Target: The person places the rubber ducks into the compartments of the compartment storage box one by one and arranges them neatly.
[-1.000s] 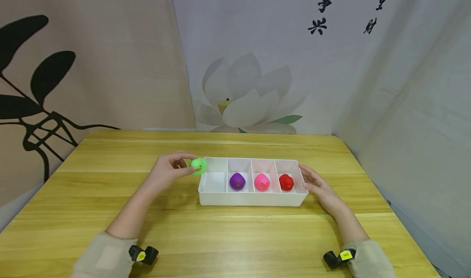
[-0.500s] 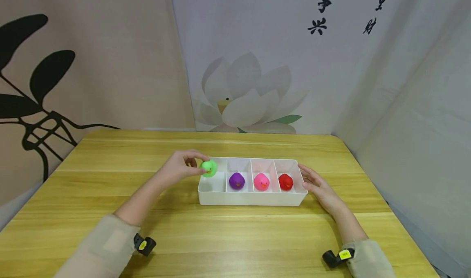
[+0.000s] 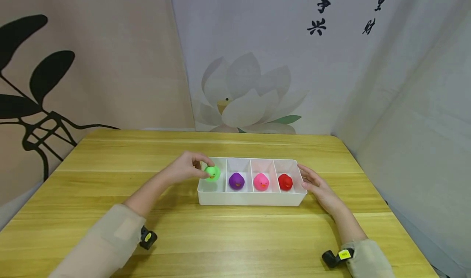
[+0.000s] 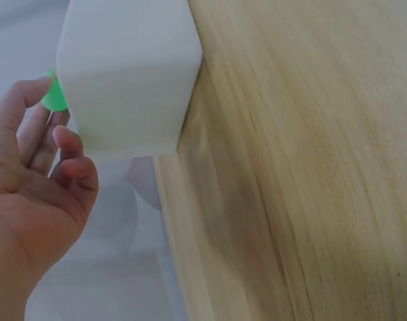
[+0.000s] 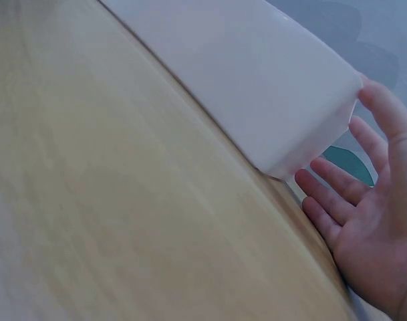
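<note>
A small green rubber duck (image 3: pixel 212 173) is pinched between the thumb and fingertips of my left hand (image 3: pixel 187 167). It sits within the leftmost compartment of a white divided box (image 3: pixel 252 199); whether it touches the floor there I cannot tell. The left wrist view shows only part of the green duck (image 4: pixel 55 99) past the box's wall. My right hand (image 3: pixel 321 189) rests against the box's right end. In the right wrist view its fingers (image 5: pixel 343 180) are spread and loosely extended along that end wall.
The other compartments hold a purple duck (image 3: pixel 236 181), a pink duck (image 3: pixel 261 182) and a red duck (image 3: pixel 285 182), left to right. The box stands on a wooden table (image 3: pixel 235 241). Printed curtains (image 3: pixel 257 32) hang behind and at the right.
My left hand has carried the green duck rightward, from just outside the box's left edge, then down into the leftmost compartment. The right hand and the box have stayed nearly still.
</note>
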Action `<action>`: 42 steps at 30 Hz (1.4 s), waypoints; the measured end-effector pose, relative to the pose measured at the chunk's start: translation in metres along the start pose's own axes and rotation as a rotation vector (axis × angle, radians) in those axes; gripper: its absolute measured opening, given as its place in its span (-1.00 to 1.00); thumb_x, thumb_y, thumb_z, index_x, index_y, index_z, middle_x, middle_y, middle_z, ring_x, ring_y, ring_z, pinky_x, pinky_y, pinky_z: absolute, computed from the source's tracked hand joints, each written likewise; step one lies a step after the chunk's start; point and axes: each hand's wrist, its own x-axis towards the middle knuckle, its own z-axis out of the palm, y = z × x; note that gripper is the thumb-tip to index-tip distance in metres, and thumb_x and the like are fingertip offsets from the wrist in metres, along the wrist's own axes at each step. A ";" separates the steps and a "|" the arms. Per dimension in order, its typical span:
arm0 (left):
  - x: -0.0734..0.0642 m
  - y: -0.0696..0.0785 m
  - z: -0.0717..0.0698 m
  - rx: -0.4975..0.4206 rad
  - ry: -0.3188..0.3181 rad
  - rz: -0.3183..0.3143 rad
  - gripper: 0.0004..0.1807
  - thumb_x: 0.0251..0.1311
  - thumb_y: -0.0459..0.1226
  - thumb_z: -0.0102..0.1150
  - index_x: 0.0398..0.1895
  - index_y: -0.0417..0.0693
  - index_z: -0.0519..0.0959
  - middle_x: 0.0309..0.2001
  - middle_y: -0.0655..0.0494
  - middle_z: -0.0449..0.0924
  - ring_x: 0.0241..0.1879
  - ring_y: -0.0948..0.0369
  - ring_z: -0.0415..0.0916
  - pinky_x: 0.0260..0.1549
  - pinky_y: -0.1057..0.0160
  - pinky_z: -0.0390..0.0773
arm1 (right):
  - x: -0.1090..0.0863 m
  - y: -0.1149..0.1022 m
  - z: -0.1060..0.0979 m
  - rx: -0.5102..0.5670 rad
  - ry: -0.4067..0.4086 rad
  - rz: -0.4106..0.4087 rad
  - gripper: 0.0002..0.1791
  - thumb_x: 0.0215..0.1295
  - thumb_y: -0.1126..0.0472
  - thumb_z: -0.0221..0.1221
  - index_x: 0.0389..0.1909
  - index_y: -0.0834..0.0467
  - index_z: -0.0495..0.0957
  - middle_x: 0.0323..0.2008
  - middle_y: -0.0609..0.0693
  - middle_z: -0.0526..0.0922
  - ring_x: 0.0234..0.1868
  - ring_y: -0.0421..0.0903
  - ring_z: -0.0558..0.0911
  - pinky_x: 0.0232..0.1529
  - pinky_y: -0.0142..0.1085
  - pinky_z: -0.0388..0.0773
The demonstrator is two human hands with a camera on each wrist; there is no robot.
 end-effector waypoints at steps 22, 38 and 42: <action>0.016 -0.020 0.009 0.141 -0.105 0.020 -0.73 -0.04 -0.36 0.41 -0.19 -0.08 0.71 -0.10 0.10 0.64 -0.08 0.03 0.45 -0.13 0.05 0.44 | 0.000 0.000 0.001 0.009 0.001 0.001 -0.35 0.40 0.24 0.00 0.47 0.15 0.05 0.38 0.29 0.15 0.35 0.21 0.14 0.15 -0.37 0.25; 0.021 -0.009 0.011 0.215 -0.165 -0.089 -0.75 -0.06 -0.42 0.40 -0.26 -0.01 0.72 -0.11 0.15 0.64 0.17 -0.05 0.36 0.17 -0.16 0.23 | -0.001 -0.002 0.001 0.000 0.004 -0.002 -0.36 0.41 0.25 -0.01 0.47 0.17 0.05 0.37 0.32 0.14 0.36 0.24 0.11 0.27 0.13 0.00; 0.020 -0.006 0.010 0.210 -0.170 -0.110 -0.75 -0.07 -0.44 0.40 -0.28 -0.02 0.71 -0.12 0.14 0.63 0.15 -0.04 0.37 0.16 -0.14 0.25 | 0.000 -0.001 0.001 0.003 0.000 -0.008 -0.36 0.41 0.26 -0.02 0.47 0.18 0.05 0.37 0.32 0.15 0.35 0.24 0.13 0.26 -0.15 0.16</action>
